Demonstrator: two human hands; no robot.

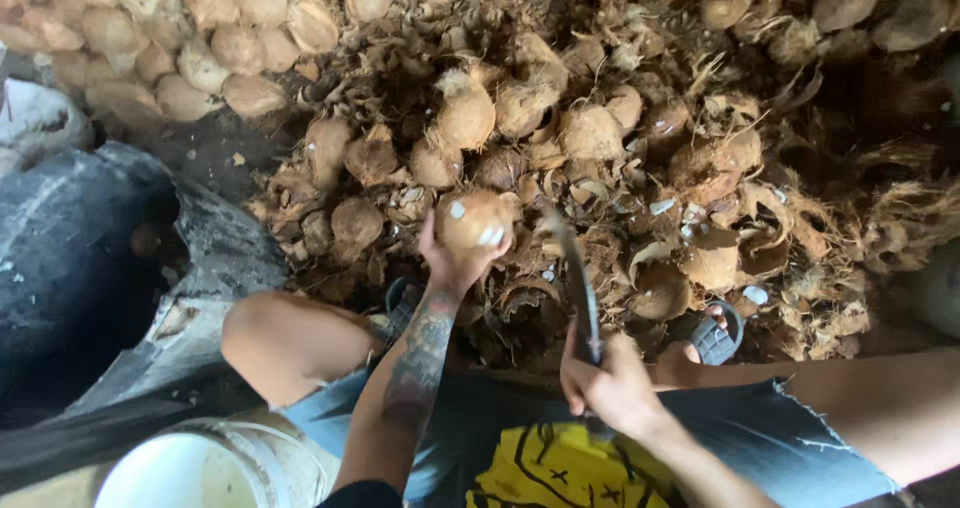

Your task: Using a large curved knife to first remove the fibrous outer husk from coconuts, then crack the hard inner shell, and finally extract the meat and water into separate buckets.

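Note:
My left hand [455, 258] is wrapped around a round brown coconut [470, 218], held out in front of my knees above the husk heap. My right hand [610, 383] grips the handle of a long dark blade [580, 288] that points away from me, its tip near the coconut's right side. The blade and coconut are apart. I am seated, both bare knees spread, feet in grey sandals.
A big pile of husked coconuts and fibrous husk scraps [650, 168] fills the ground ahead. Pale peeled coconuts [200, 38] are stacked at top left. A dark sack or tarp [90, 268] lies left, a white bucket [190, 468] at bottom left.

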